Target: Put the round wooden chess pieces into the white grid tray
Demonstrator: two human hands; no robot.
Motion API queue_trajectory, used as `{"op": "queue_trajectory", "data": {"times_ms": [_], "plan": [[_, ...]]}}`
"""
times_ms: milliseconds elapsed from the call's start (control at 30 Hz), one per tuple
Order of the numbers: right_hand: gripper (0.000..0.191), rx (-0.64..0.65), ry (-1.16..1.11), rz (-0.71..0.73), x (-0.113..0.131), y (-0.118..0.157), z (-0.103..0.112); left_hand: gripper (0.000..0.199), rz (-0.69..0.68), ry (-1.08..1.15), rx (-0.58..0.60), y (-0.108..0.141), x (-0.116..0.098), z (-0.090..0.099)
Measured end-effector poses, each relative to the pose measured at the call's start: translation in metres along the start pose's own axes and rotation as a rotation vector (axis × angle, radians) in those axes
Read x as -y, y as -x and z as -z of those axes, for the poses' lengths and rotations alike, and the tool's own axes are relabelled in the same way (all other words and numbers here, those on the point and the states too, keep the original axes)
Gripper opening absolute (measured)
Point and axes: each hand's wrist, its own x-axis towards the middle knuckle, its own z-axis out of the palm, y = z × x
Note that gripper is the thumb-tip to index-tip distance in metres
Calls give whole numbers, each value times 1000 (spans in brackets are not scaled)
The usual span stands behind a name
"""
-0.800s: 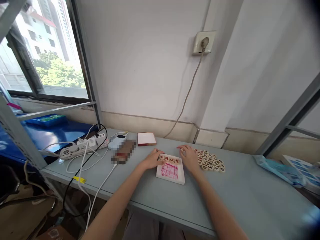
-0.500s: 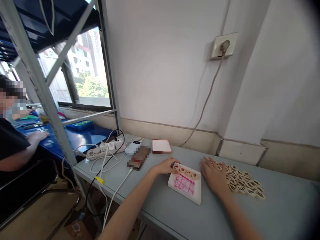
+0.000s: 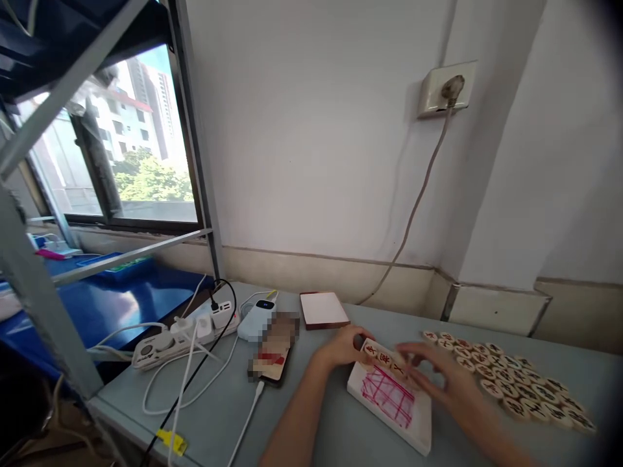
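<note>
A shallow white box (image 3: 423, 425) with pink scribbled lines on its floor lies tilted towards me on the table. Along its far side stands a row of round Chinese chess pieces (image 3: 384, 358) with red characters. My left hand (image 3: 343, 347) is closed around the box's far left corner, fingers by the row's left end. My right hand (image 3: 445, 383), a little blurred, pinches at the row's right end, over a chess piece that its fingers mostly cover. To the right, many loose chess pieces (image 3: 516, 379) lie flat, face up, in rough rows.
A box lid (image 3: 325, 310) with a dark red edge lies near the wall. On the left are a phone (image 3: 277, 353) on a white cable, a power bank (image 3: 257, 319) and a power strip (image 3: 187, 334) with tangled cords. A metal rack post (image 3: 43, 311) stands at the table's left end.
My right hand has moved left from the loose pieces to the row in the box. My left hand stays at the box. The view has shifted left-to-right and closer, and the co-worker is out of sight.
</note>
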Motion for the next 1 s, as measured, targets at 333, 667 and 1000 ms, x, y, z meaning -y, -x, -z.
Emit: {"op": "queue_trajectory", "data": {"times_ms": [333,667,1000], "plan": [[24,238,-154,-93,8,10,-20,26,-26,-185,-45,-4,-11,-14],[18,198,-124,12,10,13,-16,24,18,-320,-192,1,-19,-25],[15,195,90,56,12,17,-14,32,-44,-324,-88,6,-20,-27]]}}
